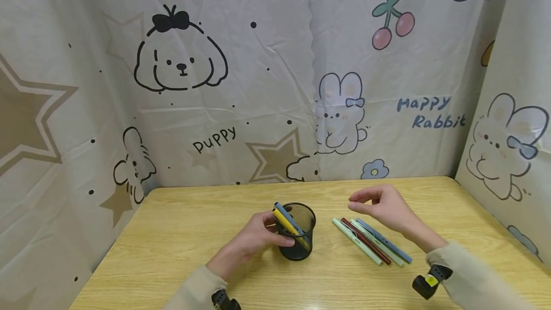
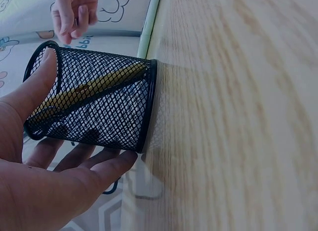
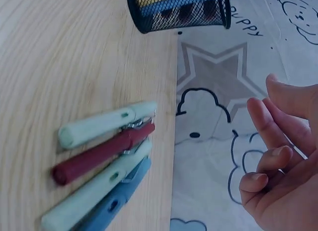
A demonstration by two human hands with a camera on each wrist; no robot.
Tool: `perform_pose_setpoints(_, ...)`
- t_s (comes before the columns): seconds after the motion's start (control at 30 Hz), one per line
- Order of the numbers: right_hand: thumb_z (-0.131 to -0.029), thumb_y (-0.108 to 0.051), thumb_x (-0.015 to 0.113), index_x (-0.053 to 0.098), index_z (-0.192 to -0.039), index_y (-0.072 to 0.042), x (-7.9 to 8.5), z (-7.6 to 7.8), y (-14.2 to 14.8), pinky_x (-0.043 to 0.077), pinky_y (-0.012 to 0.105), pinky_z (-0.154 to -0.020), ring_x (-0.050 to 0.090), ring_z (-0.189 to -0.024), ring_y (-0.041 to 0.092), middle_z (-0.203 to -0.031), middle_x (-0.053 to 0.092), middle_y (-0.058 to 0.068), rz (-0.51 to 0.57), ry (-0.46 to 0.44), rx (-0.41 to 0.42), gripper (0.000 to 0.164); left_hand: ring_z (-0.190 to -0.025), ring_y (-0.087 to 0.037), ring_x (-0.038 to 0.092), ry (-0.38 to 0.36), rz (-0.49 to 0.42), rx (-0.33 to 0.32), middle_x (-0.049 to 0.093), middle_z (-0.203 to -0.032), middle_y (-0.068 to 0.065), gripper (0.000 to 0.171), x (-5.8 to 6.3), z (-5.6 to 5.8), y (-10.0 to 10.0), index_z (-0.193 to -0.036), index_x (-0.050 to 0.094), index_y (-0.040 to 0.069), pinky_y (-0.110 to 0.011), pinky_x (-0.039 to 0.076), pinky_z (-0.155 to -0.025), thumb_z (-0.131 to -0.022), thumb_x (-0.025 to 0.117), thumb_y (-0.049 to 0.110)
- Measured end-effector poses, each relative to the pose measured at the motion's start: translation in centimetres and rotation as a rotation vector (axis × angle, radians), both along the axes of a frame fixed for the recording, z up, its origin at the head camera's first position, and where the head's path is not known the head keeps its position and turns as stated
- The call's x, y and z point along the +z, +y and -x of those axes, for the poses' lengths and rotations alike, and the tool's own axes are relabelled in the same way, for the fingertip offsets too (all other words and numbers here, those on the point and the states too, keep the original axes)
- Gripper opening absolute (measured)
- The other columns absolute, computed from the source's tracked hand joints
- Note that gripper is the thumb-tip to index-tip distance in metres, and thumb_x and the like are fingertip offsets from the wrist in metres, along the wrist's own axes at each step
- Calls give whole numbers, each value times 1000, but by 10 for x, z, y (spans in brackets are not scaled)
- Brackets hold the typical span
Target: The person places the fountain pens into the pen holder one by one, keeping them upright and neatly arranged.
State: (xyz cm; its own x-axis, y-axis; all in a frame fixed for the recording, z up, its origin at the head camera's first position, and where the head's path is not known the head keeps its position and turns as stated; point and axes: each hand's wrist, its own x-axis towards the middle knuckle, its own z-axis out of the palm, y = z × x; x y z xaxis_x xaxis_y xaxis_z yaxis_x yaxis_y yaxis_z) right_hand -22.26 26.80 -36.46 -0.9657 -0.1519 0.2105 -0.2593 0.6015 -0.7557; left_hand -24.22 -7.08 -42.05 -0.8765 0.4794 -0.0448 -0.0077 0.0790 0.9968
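Observation:
A black mesh pen holder (image 1: 297, 248) stands upright on the table, and my left hand (image 1: 259, 233) grips its left side, thumb across the front. Inside it lean a yellow pen (image 1: 284, 220) and a blue pen (image 1: 289, 217). In the left wrist view the thumb lies near the rim of the pen holder (image 2: 99, 97), the other fingers around its far side. My right hand (image 1: 385, 207) hovers empty above several pens lying side by side: a light green pen (image 1: 357, 242), a dark red pen (image 1: 371, 243), another light green pen (image 3: 99, 189) and a blue pen (image 3: 117, 201).
The wooden table (image 1: 181, 233) reaches back to a printed cloth (image 1: 267, 85) hanging behind and at both sides. A dark wrist camera (image 1: 426, 285) sits on the right sleeve, another camera (image 1: 225, 300) on the left.

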Motion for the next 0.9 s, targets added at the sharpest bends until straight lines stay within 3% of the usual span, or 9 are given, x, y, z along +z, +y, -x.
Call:
perform_pose_setpoints(0.47, -91, -20, 85, 81, -110, -4, -13, 0, 42, 36, 28, -55, 46, -65, 16, -89, 74, -4, -145, 34, 44, 25, -122, -30, 64, -2, 6, 3, 72, -120, -7, 60, 1, 0, 0, -135, 67, 0, -42, 52, -106, -79, 90, -4)
perform_pose_setpoints(0.9, -85, -10, 89, 79, -109, 3, -35, -1, 68, 42, 26, -64, 61, -78, 14, -84, 75, -5, -185, -61, 81, 29, -120, -29, 65, -7, 25, 13, 72, -120, -7, 58, 1, -1, 0, -133, 69, 2, -44, 50, -108, -79, 91, -1)
